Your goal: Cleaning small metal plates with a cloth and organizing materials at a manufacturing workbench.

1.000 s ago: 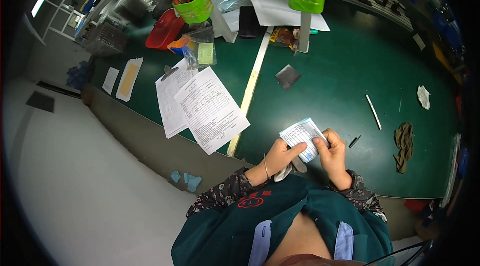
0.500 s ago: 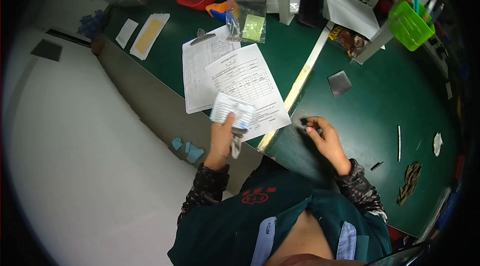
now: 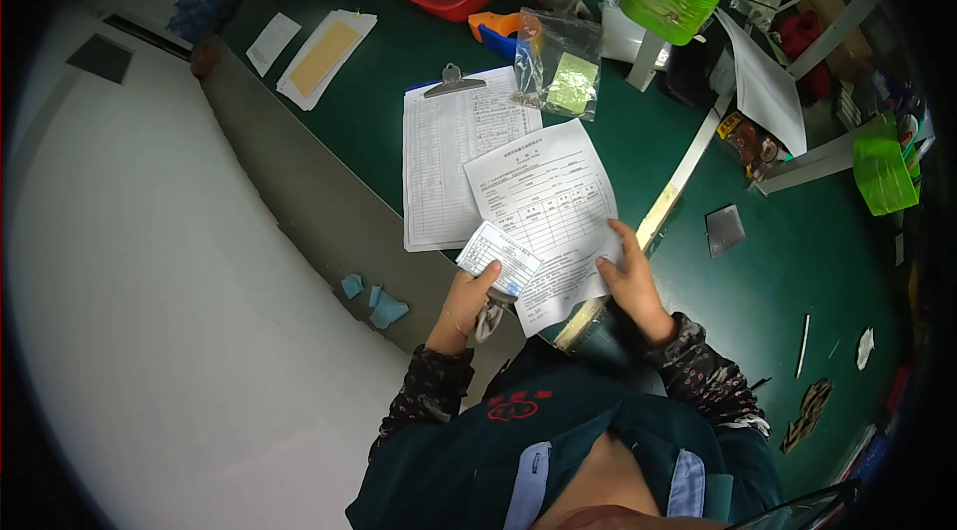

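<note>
We keep the left hand [image 3: 467,299] pinched on the card [image 3: 498,258] and press the flat, open right hand [image 3: 630,276] on the form [image 3: 548,201], so neither slips.

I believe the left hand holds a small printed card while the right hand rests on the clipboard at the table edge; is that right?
Not quite. The left hand does hold the small printed card, but the right hand rests on the loose printed sheet, not the clipboard, which lies farther back untouched. The head view shows this.
</note>
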Action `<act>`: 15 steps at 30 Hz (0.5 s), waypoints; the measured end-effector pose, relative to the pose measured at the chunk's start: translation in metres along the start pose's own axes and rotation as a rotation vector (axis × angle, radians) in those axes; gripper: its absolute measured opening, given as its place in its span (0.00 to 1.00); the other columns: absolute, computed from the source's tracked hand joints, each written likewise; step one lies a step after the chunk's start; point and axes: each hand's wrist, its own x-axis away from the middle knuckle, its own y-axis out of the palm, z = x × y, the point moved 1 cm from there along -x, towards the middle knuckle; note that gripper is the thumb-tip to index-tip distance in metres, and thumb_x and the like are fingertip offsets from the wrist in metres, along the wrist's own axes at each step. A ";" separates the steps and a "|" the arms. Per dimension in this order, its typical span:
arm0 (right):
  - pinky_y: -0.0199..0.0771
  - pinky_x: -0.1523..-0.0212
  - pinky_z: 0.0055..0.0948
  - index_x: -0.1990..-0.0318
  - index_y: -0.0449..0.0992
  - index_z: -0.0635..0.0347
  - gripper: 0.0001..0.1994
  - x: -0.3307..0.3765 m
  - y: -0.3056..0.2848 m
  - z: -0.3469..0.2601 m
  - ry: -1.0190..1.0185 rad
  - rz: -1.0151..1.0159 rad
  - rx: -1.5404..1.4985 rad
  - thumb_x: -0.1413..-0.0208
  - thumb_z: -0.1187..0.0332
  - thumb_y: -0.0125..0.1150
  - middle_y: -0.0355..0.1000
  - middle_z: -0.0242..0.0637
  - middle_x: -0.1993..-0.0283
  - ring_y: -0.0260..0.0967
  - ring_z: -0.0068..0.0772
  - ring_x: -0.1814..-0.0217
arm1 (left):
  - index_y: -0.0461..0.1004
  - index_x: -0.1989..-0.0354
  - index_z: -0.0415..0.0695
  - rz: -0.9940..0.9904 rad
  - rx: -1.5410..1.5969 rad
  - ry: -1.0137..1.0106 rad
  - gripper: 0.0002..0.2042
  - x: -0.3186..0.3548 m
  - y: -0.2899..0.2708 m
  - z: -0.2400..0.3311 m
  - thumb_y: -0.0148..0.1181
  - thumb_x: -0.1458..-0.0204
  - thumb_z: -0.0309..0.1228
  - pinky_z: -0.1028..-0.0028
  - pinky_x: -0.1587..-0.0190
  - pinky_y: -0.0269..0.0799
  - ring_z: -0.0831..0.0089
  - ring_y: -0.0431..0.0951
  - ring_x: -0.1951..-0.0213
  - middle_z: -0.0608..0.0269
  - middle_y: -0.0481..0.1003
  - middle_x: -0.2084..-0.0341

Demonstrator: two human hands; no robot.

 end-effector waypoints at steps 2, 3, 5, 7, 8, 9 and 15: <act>0.63 0.77 0.36 0.48 0.58 0.55 0.24 -0.001 0.005 -0.036 -0.129 -0.133 0.157 0.56 0.76 0.53 0.66 0.46 0.76 0.67 0.37 0.79 | 0.66 0.57 0.33 -0.065 0.038 0.004 0.13 0.002 -0.010 0.012 0.50 0.50 0.27 0.76 0.61 0.67 0.74 0.72 0.63 0.58 0.71 0.63; 0.65 0.74 0.35 0.49 0.60 0.56 0.22 0.000 0.008 -0.042 -0.067 -0.217 0.152 0.55 0.76 0.53 0.67 0.46 0.73 0.67 0.43 0.76 | 0.66 0.57 0.33 -0.083 0.029 0.009 0.13 -0.001 -0.015 0.016 0.50 0.50 0.27 0.76 0.61 0.67 0.74 0.72 0.63 0.58 0.71 0.63; 0.67 0.71 0.35 0.50 0.61 0.54 0.22 -0.007 0.017 -0.053 -0.396 -0.280 0.270 0.56 0.75 0.53 0.69 0.45 0.70 0.67 0.46 0.70 | 0.67 0.58 0.35 -0.146 -0.016 0.109 0.12 -0.005 -0.029 0.022 0.50 0.50 0.27 0.76 0.60 0.67 0.75 0.72 0.63 0.60 0.71 0.63; 0.68 0.68 0.35 0.50 0.62 0.54 0.22 -0.012 0.021 -0.071 -0.418 -0.382 0.286 0.56 0.75 0.53 0.69 0.44 0.68 0.67 0.46 0.67 | 0.68 0.58 0.36 -0.148 -0.038 0.139 0.11 -0.009 -0.034 0.029 0.50 0.50 0.26 0.76 0.60 0.67 0.75 0.71 0.63 0.61 0.72 0.63; 0.68 0.65 0.35 0.51 0.63 0.54 0.21 -0.014 0.024 -0.077 -0.433 -0.503 0.305 0.57 0.76 0.54 0.69 0.44 0.65 0.67 0.45 0.64 | 0.68 0.58 0.36 -0.120 -0.074 0.144 0.11 -0.010 -0.036 0.033 0.50 0.50 0.27 0.76 0.60 0.67 0.75 0.71 0.63 0.61 0.72 0.64; 0.68 0.65 0.35 0.51 0.63 0.54 0.21 -0.018 0.028 -0.081 -0.432 -0.493 0.298 0.57 0.76 0.54 0.69 0.44 0.65 0.67 0.45 0.64 | 0.68 0.58 0.37 -0.091 -0.109 0.148 0.12 -0.010 -0.039 0.036 0.50 0.50 0.27 0.76 0.60 0.67 0.75 0.71 0.63 0.62 0.72 0.64; 0.68 0.63 0.37 0.54 0.65 0.55 0.19 -0.054 0.035 -0.041 -0.070 -0.243 0.026 0.57 0.77 0.53 0.70 0.46 0.67 0.68 0.47 0.65 | 0.66 0.57 0.35 0.009 -0.023 0.174 0.12 -0.016 -0.049 0.026 0.48 0.49 0.27 0.76 0.61 0.68 0.74 0.71 0.63 0.61 0.71 0.64</act>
